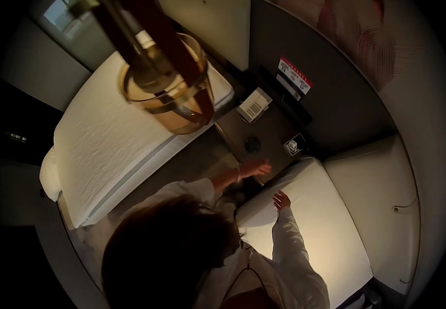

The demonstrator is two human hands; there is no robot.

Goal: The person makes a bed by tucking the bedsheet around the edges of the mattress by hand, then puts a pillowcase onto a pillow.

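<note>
My left hand (256, 168) is stretched out over the near edge of the dark nightstand (272, 131), fingers extended and slightly blurred, with nothing seen in it. A band circles its wrist. Above the corner of the white near bed (331, 226) is my right hand (281, 200), its fingers apart and holding nothing visible. On the nightstand are a small round dark object (252, 144), a printed card or booklet (255, 105) and a small black-and-white item (294, 145) whose kind I cannot make out.
A large amber lamp (166, 92) hangs close to the camera, covering part of the white far bed (104, 123). Behind the nightstand stands a dark wall panel with a red-topped label (295, 77). A pale headboard (372, 195) borders the near bed.
</note>
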